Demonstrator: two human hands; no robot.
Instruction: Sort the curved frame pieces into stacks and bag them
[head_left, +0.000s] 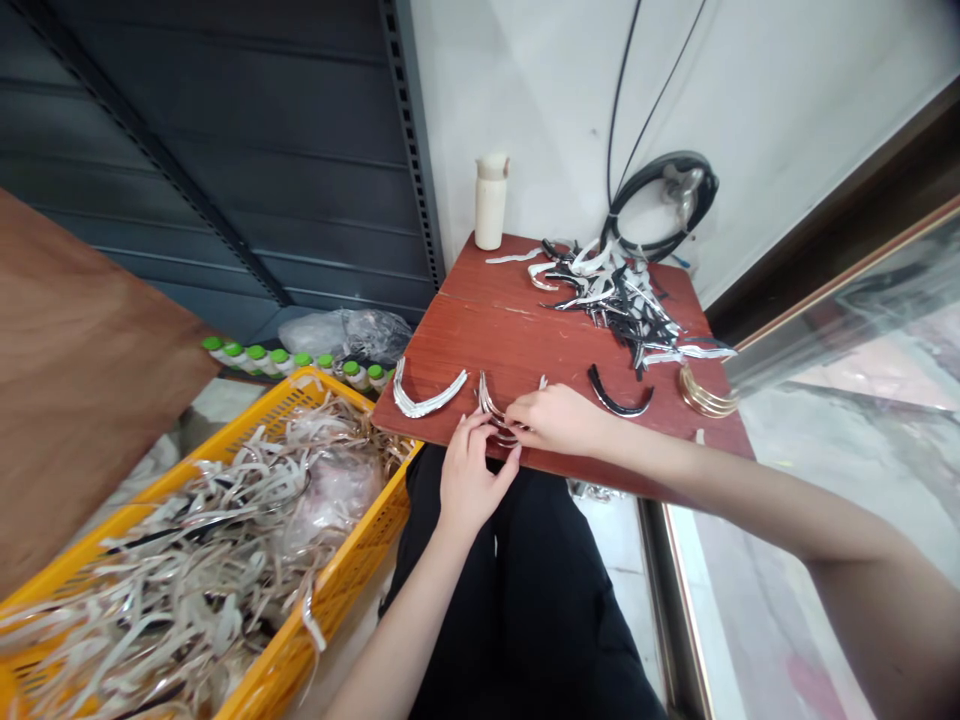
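Observation:
At the front edge of the red-brown table, a nested bunch of silver curved strips [487, 397] lies under both my hands. My left hand [466, 475] holds the bunch from the near side, its thumb apart from the bent fingers. My right hand [559, 418] comes in from the right, fingertips pinched on the same strips and hiding part of them. To the left sits a white curved bunch [427, 398]. A black curved bunch [621, 396] and a gold curved bunch [705, 395] lie to the right.
A tangled heap of black, white and silver strips [622, 295] covers the table's back right. A white bottle [490, 205] stands at the back left corner beside the wall. A yellow crate [360, 545] full of strips is at my left. Coiled black cable [619, 235] rests behind the heap.

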